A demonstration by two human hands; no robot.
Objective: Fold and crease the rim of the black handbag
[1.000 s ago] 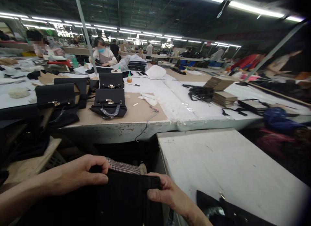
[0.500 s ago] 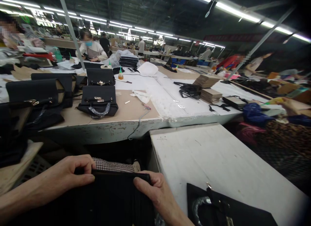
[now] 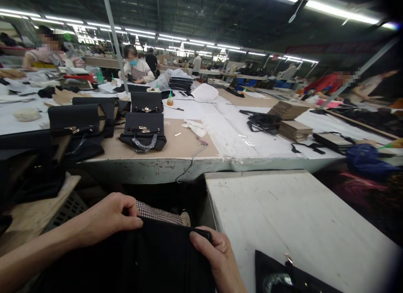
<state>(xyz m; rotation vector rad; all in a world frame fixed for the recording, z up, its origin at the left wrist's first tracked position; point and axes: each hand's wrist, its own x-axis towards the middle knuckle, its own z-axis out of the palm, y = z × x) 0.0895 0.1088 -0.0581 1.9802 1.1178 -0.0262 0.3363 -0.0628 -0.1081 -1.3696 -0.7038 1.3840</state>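
Note:
Low in the view, a black handbag [image 3: 163,251] hangs between my two hands, its top edge stretched across. My left hand [image 3: 116,217] pinches that edge on the left, thumb on the near side and fingers curled behind. My right hand [image 3: 217,251] grips the right corner, with its thumb lying on the near face. The bag's lower part runs out of the frame. Behind its edge shows checked cloth [image 3: 160,214]. To the right of my right hand, another black bag [image 3: 283,274] with a plastic-wrapped handle lies partly in frame on the white table [image 3: 277,209].
Several finished-looking black handbags [image 3: 145,127] stand on the long worktable [image 3: 201,163] ahead. Stacks of brown boards [image 3: 294,130], black straps [image 3: 261,121] and a small glue bottle [image 3: 170,100] are there too. A plastic crate [image 3: 67,209] sits at lower left. Co-workers [image 3: 137,66] work beyond.
The view has swung a little left, so the scene sits further right. Both hands keep their grip on the bag's edge; the bag on the white table is less in frame.

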